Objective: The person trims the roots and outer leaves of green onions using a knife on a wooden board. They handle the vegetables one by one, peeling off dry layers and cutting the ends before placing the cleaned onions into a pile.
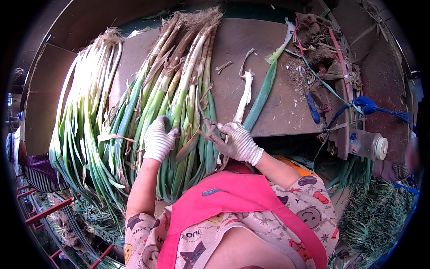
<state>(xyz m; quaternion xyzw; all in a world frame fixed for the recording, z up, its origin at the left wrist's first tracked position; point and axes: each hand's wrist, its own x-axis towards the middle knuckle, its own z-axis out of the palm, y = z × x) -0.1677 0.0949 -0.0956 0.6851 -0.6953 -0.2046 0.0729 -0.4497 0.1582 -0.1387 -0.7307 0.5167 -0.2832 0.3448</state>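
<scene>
In the head view, a bundle of unpeeled green onions (188, 77) lies in front of me, soil-stained roots at the far end. My left hand (158, 138), in a striped, dirty glove, has its fingers curled around a green stalk of this bundle. At the bundle's right side is my right hand (237, 139), its glove fingertips dark with soil, beside withered outer leaves. Whether it grips one cannot be told. A pale peeled strip (244, 97) runs up from behind that hand. Right of it lies a single leaf with a white sheath (265, 90).
Peeled, whiter green onions (89, 80) lie at the left beside a cardboard flap (47, 101). On the right of the brown work surface (248, 37) are a soil-caked bundle with strings (312, 43), a blue-handled tool (312, 108) and a plastic bottle (366, 144). Cut greens (376, 215) are heaped below.
</scene>
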